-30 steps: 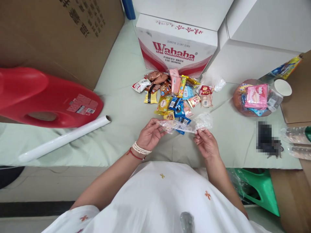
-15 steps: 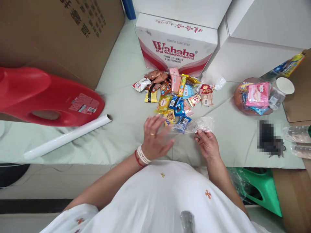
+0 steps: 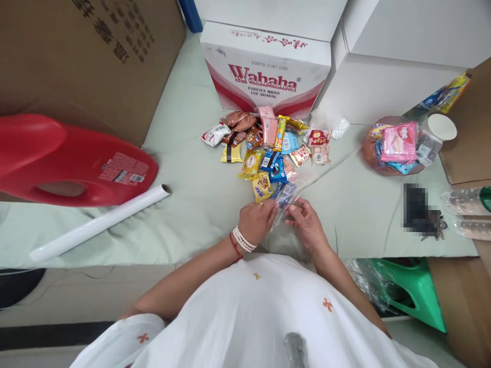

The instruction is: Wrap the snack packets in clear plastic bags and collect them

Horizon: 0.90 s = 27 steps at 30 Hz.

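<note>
My left hand [image 3: 256, 221] and my right hand [image 3: 306, 223] are close together just above the table's near edge, both with fingers pinched on a clear plastic bag [image 3: 284, 202] that hangs between them. The bag is crumpled and see-through. Right behind it lies a heap of small wrapped snacks [image 3: 268, 148] in blue, yellow, pink and brown wrappers on the pale green tablecloth [image 3: 192, 184].
A red plastic jug [image 3: 72, 161] lies on its side at left, a white paper roll [image 3: 99, 222] in front of it. A Wahaha carton [image 3: 264, 71] stands behind the snacks. At right are a brown plate of snacks [image 3: 399, 145], a paper cup [image 3: 442, 127] and bottles [image 3: 466, 200].
My left hand let go of the bag, lifted with fingers spread, then came back and pinched it. Both hands moved closer together, bunching the bag.
</note>
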{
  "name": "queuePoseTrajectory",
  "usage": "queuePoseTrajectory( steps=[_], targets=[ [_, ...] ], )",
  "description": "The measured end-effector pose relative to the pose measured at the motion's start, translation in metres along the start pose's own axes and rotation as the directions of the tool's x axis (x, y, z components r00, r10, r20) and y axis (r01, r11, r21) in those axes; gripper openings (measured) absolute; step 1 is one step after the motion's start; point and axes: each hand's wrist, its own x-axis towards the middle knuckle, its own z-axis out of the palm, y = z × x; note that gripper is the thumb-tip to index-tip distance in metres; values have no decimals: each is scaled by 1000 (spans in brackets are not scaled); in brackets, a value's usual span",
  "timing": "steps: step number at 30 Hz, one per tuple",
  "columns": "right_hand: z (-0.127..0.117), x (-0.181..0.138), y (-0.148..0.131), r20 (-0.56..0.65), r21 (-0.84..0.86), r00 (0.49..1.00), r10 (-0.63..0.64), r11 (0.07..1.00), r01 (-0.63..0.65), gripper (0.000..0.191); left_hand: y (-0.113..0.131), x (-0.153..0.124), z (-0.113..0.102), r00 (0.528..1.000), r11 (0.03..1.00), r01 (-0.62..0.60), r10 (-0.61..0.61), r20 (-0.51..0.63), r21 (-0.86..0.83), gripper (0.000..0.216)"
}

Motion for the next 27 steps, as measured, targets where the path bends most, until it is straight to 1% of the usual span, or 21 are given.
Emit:
queuePoseTrajectory(
  steps=[1,2,3,4,6,7,8,9,10,11,12,13,14,15,16,17,18,19,20,23,27],
  targets=[
    [4,3,3,-12,0,1000,-15,1000,15,49,-1,-1,0,999,998,25,-26,-21,-57,25],
    [7,6,6,-26,5,999,-30,1000,30,45,-4,-1,0,996,988,75,-82,-43,-136,24],
    [8,9,8,-33,15,999,-38,999,38,42,-9,0,-1,983,957,155,-174,-58,-246,24],
    [9,12,10,-28,27,999,-33,999,33,40,-15,2,-2,958,898,244,-282,-54,-366,25],
    [8,15,11,-8,52,1000,1,999,0,38,-29,5,-5,887,736,386,-462,4,-556,29],
    [7,16,12,1,61,1000,17,998,-17,38,-36,6,-7,857,671,428,-513,37,-605,31],
    [6,17,12,6,65,1000,29,997,-29,37,-41,6,-9,839,630,455,-541,64,-629,30],
    [6,17,11,7,67,999,38,997,-39,36,-44,4,-11,834,630,459,-549,59,-627,27],
    [6,16,11,6,68,999,47,997,-48,36,-46,1,-14,841,671,436,-542,5,-599,25],
    [6,16,10,7,65,998,57,996,-57,36,-46,-3,-17,849,740,390,-519,-97,-548,26],
    [7,15,9,11,62,998,68,996,-69,36,-45,-8,-21,856,826,324,-463,-230,-461,27],
    [7,14,8,19,63,997,81,995,-82,37,-43,-12,-25,869,911,236,-354,-346,-340,25],
    [8,13,6,30,67,995,92,993,-94,38,-40,-16,-28,898,970,122,-198,-393,-209,19],
    [9,12,5,41,74,994,98,992,-100,39,-38,-20,-31,938,994,-17,-22,-345,-110,12],
    [10,10,4,53,80,993,101,991,-105,40,-35,-22,-33,967,984,-160,140,-214,-79,8],
    [10,9,3,66,83,992,105,990,-110,41,-33,-23,-33,959,954,-281,277,-50,-105,9],
    [11,7,3,78,83,991,109,990,-115,41,-31,-23,-32,922,920,-359,376,94,-159,13],
    [11,6,3,86,82,990,110,990,-117,40,-30,-22,-30,884,896,-392,430,185,-209,19],
    [11,5,3,91,80,990,108,990,-116,39,-28,-20,-28,870,889,-391,441,218,-238,25],
    [8,3,6,79,76,992,94,992,-100,38,-25,-13,-21,904,906,-330,385,187,-267,31],
    [5,1,10,34,44,997,70,996,-71,37,-23,-1,-21,939,900,-246,314,144,-359,12]
  ],
)
